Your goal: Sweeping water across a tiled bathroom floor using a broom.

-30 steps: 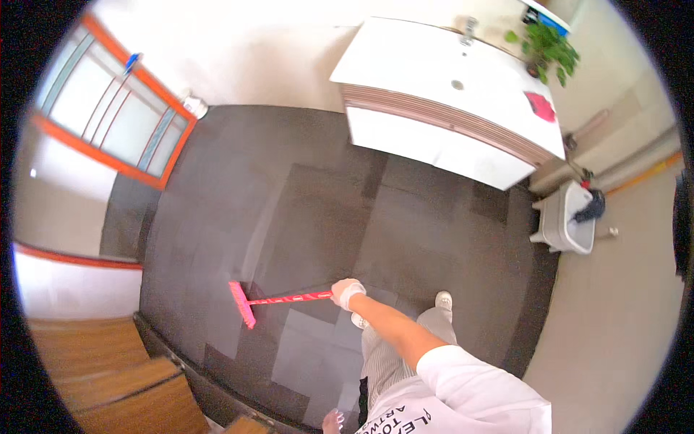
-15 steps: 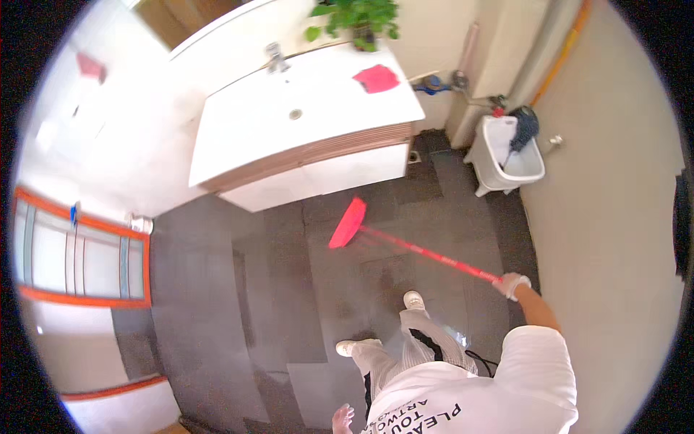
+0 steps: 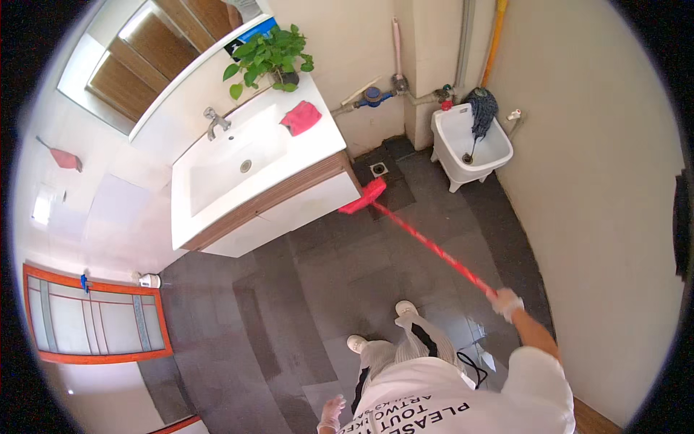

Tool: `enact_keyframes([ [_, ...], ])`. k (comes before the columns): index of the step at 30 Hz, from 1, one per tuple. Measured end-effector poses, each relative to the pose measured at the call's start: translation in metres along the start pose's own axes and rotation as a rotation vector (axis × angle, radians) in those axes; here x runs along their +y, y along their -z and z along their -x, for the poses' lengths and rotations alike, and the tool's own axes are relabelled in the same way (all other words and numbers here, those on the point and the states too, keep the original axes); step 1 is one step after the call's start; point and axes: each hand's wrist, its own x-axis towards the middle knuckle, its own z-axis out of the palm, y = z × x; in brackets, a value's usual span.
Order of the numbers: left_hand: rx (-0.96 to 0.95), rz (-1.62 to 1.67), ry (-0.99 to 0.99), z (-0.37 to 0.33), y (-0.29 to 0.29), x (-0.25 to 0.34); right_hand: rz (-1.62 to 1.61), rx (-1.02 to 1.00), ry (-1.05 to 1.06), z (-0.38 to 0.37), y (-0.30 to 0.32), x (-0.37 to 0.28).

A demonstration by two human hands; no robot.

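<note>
My right hand, in a thin whitish glove, is closed round the top of a red long-handled broom. Its wide red head lies on the dark tiled floor, close by the right front corner of the white vanity cabinet. Just beyond the head is a square floor drain. Low beside my body, my left hand is also gloved, with fingers loosely apart and nothing in it.
A white mop sink with a dark mop stands at the right wall. On the washbasin lie a pink cloth and a potted plant. An orange-framed door is at left; a black cord shows beside my legs.
The broom head has moved from the open floor forward and slightly right, to the cabinet's corner near the drain. My view has turned to the right. The right hand keeps its grip.
</note>
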Motion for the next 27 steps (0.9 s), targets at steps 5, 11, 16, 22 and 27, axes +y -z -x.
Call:
enact_keyframes([
  [5,0.144,0.023,0.045,0.009,-0.01,0.065,-0.097,-0.001,-0.157,0.071,-0.132,0.102],
  [11,0.188,-0.084,-0.083,0.035,-0.032,0.128,-0.147,0.009,-0.25,0.051,-0.156,0.077],
  [16,0.226,0.011,-0.114,0.032,-0.016,0.101,-0.206,0.035,-0.107,-0.022,-0.07,-0.022],
  [22,0.024,0.077,-0.031,0.016,0.002,0.036,-0.23,0.14,0.185,-0.037,-0.057,-0.052],
  [27,0.088,0.04,0.027,0.031,-0.04,0.028,-0.338,0.082,-0.113,0.027,-0.113,0.062],
])
